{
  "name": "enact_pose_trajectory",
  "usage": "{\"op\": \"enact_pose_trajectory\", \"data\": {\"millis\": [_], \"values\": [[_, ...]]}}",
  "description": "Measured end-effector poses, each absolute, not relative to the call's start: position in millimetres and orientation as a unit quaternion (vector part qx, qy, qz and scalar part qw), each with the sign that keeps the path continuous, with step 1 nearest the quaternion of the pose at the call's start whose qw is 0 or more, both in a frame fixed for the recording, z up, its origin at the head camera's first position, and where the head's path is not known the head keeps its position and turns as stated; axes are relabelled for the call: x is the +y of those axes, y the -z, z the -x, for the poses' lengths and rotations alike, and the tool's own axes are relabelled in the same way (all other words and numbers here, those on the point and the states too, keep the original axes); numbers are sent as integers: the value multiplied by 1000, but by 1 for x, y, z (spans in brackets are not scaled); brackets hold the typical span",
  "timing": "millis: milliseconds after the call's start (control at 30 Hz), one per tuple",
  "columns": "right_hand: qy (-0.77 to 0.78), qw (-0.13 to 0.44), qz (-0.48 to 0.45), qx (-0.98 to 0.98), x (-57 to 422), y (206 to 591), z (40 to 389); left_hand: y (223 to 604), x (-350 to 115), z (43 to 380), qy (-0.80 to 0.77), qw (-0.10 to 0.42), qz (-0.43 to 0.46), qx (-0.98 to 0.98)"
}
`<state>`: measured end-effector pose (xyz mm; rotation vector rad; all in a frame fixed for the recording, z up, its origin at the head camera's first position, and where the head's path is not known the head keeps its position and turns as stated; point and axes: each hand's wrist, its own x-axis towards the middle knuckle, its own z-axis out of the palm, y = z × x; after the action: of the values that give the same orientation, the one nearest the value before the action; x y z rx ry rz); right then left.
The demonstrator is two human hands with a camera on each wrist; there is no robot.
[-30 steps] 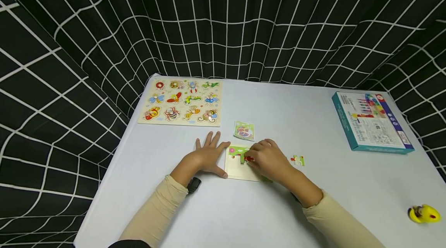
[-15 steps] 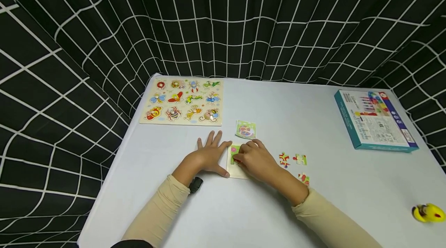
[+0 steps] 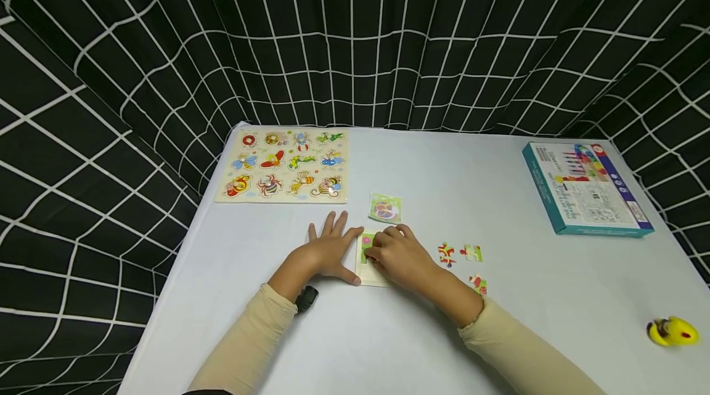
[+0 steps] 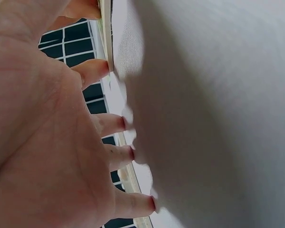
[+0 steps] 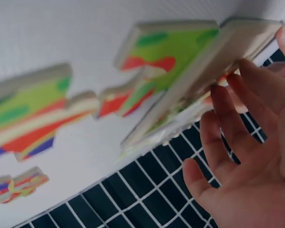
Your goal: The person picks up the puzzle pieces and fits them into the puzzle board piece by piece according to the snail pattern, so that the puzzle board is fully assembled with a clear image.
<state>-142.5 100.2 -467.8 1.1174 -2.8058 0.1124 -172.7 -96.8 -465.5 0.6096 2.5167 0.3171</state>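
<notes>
A small wooden puzzle tray (image 3: pixel 373 278) lies on the white table with a green puzzle piece (image 3: pixel 366 241) bearing a pink flower in its far left corner. My right hand (image 3: pixel 403 261) reaches over the tray and pinches a puzzle piece between thumb and fingertips, mostly hidden; a sliver of red shows there in the right wrist view. My left hand (image 3: pixel 327 254) lies spread on the table, thumb and index fingertip touching the tray's left edge. Another green-and-red piece (image 5: pixel 180 52) lies close by the tray. Loose pieces (image 3: pixel 446 254) sit right of my right hand.
A picture card (image 3: pixel 385 207) lies just beyond the tray. A wooden insect pegboard puzzle (image 3: pixel 283 167) is at the far left, a teal-sided box (image 3: pixel 590 191) at the far right. A yellow toy (image 3: pixel 673 331) stands near right. A black gridded curtain (image 3: pixel 355 31) surrounds the table.
My right hand has moved left across the tray with the puzzle piece, uncovering loose pieces on the right. My left hand has stayed at the tray's edge. The head view has shifted slightly.
</notes>
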Motion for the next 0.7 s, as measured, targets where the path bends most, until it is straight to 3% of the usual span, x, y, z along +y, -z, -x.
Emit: {"op": "enact_pose_trajectory", "data": {"millis": [300, 700], "values": [[-119, -28, -350, -929, 129, 454, 144, 468, -98, 171, -134, 263, -227, 928], [-109, -6, -243, -964, 210, 452, 137, 463, -98, 171, -143, 259, -229, 928]]}}
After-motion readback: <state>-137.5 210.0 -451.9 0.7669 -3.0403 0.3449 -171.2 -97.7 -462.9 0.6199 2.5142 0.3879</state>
